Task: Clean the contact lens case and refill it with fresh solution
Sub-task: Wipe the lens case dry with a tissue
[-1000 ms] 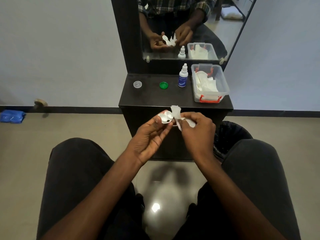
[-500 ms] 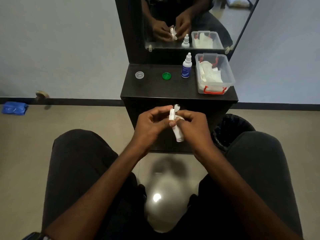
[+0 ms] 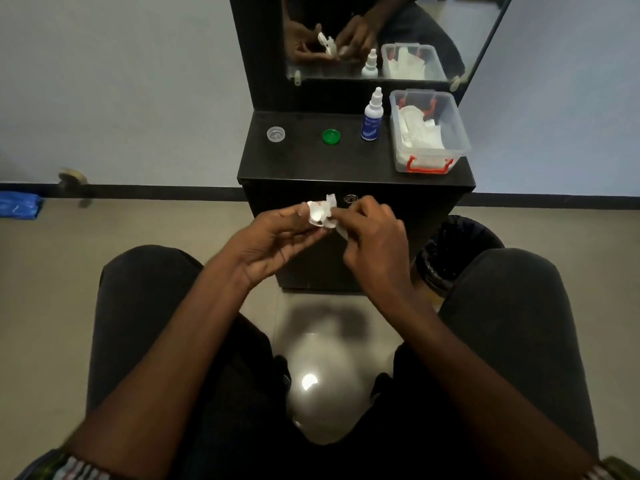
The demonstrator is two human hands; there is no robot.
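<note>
Before a dark bench (image 3: 311, 161) under a mirror, the left hand (image 3: 277, 240) pinches the lens case (image 3: 317, 214) while the right hand (image 3: 374, 237) grips tissue (image 3: 337, 228) against it. Light, rigid, likely slippery; best held by its edges.

Two hands, the left (image 3: 277, 237) and the right (image 3: 372, 233), meet over one lens case (image 3: 317, 214) and one tissue (image 3: 334, 220). On the counter (image 3: 311, 164): two loose caps, one clear (image 3: 276, 134) and one green (image 3: 331, 136), one bottle (image 3: 371, 116), one tissue box (image 3: 429, 131). One bin (image 3: 453, 251) stands alongside.
</note>
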